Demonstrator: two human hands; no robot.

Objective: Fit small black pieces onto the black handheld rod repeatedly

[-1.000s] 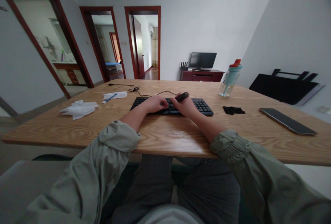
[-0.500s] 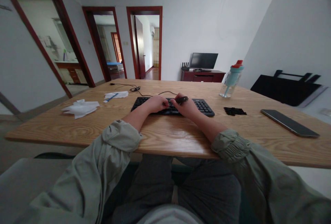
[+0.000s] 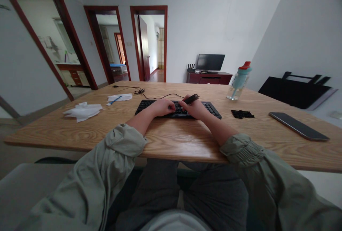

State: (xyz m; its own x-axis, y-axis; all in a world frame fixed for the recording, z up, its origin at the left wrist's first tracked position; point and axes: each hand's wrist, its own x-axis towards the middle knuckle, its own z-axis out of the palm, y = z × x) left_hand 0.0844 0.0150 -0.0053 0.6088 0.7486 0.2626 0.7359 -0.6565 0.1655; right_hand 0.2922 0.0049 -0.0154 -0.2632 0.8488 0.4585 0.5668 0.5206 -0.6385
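Observation:
A black keyboard (image 3: 213,111) lies across the middle of the wooden table in front of me. My left hand (image 3: 163,108) rests over its left half, fingers curled and pinched together at the keys; what they hold, if anything, is hidden. In my right hand (image 3: 195,109), over the right half of the keyboard, is a short dark handheld tool (image 3: 191,99) with a thick handle. Its handle sticks up and to the right past my thumb, and its lower end is hidden by the fingers.
At left lie crumpled white tissues (image 3: 83,111) and a blue-and-white stick (image 3: 114,100) on another tissue. The cable (image 3: 140,91) coils behind the keyboard. On the right are a water bottle (image 3: 237,83), a cluster of small black pieces (image 3: 242,114) and a phone (image 3: 298,126).
My right hand has shifted slightly to the right and away from my left hand. The dark tool in it has tilted, showing more of its handle. My left hand stays nearly in place.

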